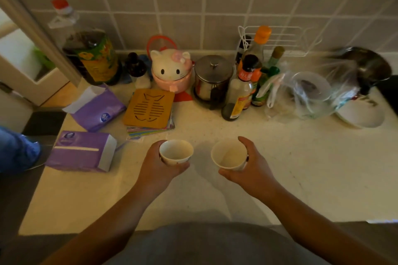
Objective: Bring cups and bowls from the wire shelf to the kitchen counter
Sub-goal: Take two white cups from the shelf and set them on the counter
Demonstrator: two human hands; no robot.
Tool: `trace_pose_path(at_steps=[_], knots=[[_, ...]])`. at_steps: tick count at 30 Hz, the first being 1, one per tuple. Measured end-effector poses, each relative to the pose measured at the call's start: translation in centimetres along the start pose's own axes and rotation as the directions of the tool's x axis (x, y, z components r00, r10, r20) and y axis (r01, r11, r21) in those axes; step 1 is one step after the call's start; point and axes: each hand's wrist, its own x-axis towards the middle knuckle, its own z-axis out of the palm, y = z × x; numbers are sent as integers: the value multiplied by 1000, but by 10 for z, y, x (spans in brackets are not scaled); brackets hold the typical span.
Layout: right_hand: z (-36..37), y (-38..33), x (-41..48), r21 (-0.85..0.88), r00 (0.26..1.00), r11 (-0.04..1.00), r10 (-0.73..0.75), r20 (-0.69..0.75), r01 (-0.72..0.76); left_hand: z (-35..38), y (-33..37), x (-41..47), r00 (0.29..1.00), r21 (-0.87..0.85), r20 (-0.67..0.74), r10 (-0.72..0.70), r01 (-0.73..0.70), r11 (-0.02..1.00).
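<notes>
My left hand (157, 168) grips a small white cup (176, 152), upright and empty, just above the pale kitchen counter (301, 168). A slightly wider white cup (229, 156) sits in my right hand (247, 168), with the thumb over its far rim and the fingers under its near side. The two cups are side by side near the counter's middle, a hand's width apart. Whether their bases touch the counter I cannot tell. The wire shelf is not in view.
Two purple tissue packs (84, 150) lie at the left. A wooden trivet (149, 108), a cat-shaped pot (171, 70), a steel canister (212, 78), sauce bottles (241, 94), a plastic bag with a glass lid (310, 94) and white bowls (359, 114) line the back.
</notes>
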Motion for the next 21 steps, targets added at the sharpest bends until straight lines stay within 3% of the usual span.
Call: trace_pose_path(at_steps=[8, 21], knots=[[5, 16, 20, 38, 999, 999, -29, 44, 27, 19, -8, 12, 997, 121, -78, -3, 12, 993], [5, 28, 50, 67, 1000, 998, 13, 10, -14, 41, -7, 38, 992, 169, -122, 43, -22, 985]])
